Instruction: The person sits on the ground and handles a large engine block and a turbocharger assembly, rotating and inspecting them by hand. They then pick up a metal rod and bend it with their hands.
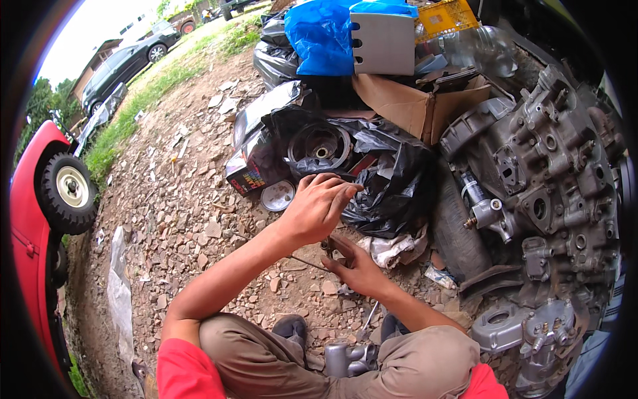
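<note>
Fitting [327,247] is being pinched by right hand [359,267]; can't tell grip of left hand [319,207]; work seemingly unfinished, engine parts [555,159] lying at ground's [193,229] right edge.

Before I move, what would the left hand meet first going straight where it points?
The left hand would likely meet the crumpled black plastic bag first, though depth is unclear.
</note>
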Demonstrator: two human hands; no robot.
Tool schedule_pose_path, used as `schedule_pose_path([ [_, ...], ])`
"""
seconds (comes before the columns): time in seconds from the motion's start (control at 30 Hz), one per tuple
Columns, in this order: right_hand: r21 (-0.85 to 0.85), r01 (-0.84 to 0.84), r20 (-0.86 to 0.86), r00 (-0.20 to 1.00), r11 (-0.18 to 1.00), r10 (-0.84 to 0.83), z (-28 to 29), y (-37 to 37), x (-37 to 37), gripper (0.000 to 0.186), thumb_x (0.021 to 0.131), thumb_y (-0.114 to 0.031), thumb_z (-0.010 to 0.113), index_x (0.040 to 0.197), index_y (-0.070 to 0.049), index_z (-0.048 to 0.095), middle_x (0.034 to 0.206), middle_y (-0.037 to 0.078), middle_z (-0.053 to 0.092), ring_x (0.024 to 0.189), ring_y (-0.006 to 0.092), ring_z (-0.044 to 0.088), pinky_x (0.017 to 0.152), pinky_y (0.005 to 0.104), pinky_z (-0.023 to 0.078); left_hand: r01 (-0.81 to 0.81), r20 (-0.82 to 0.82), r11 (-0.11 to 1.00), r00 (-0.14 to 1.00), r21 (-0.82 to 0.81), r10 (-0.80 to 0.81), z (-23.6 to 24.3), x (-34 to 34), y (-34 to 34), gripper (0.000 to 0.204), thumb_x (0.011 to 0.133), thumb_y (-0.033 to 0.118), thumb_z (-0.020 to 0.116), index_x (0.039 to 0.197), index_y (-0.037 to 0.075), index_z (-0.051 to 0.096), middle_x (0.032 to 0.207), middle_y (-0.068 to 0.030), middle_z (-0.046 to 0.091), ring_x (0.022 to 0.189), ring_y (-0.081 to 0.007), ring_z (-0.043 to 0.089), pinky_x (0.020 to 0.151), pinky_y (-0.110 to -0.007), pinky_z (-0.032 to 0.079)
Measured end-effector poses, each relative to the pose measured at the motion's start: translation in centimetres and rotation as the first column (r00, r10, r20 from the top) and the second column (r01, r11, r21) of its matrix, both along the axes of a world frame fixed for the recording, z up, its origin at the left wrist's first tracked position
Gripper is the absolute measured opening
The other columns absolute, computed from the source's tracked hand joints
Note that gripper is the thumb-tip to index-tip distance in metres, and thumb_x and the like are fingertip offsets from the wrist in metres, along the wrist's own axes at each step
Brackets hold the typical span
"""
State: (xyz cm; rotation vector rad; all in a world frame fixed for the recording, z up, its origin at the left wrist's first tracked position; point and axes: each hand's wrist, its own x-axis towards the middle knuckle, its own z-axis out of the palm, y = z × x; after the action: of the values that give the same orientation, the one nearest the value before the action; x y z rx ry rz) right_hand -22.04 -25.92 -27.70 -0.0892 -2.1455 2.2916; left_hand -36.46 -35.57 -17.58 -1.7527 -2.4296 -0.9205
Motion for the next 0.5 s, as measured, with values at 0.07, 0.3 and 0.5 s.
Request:
schedule_pose_path([
  [0.07, -0.156, -0.034, -0.055, 0.998, 0.987, 0.026, 0.7, -0.7, 0.3, 0.071, 0.096, -0.016, 0.066, 0.151, 0.004, 0.025, 0.148, 0.020, 0.042, 0.101, 0.0134, 0.053, 0.086, 0.0289, 0.046, -0.015, 0.032, 1.000, 0.999, 0.017, 0.014, -0.2, -0.1, -0.3, 0.050, 0.107, 0.033, 0.025, 0.122, 0.009, 0.066, 0.122, -0.0142, 0.065, 0.124, -0.0338, 0.051, 0.107, -0.047, 0.031],
  [0.3, 0.062, 0.013, -0.204, 0.979, 0.998, -0.001, 2.3, -1.1, 0.7, 0.055, 0.102, -0.022, 0.054, 0.147, 0.003, 0.035, 0.133, 0.022, 0.055, 0.085, 0.0078, 0.056, 0.069, 0.0251, 0.048, 0.013, 0.027, 0.998, 1.000, 0.068, -0.015, -0.3, 0.2, -0.4, 0.041, 0.105, 0.028, 0.034, 0.115, 0.008, 0.068, 0.116, -0.0130, 0.066, 0.121, -0.0321, 0.053, 0.105, -0.045, 0.033],
  [0.5, 0.089, 0.108, -0.095, 0.991, 0.990, -0.099, 3.5, -0.7, 1.2, 0.045, 0.104, -0.023, 0.046, 0.140, 0.003, 0.047, 0.072, 0.006, 0.058, 0.066, 0.0127, 0.059, 0.063, 0.0316, 0.048, 0.001, 0.055, 1.000, 0.998, 0.029, -0.002, -0.5, 0.5, -0.1, 0.052, 0.107, 0.035, 0.025, 0.118, 0.009, 0.068, 0.117, -0.0154, 0.066, 0.122, -0.0336, 0.053, 0.108, -0.045, 0.032],
])
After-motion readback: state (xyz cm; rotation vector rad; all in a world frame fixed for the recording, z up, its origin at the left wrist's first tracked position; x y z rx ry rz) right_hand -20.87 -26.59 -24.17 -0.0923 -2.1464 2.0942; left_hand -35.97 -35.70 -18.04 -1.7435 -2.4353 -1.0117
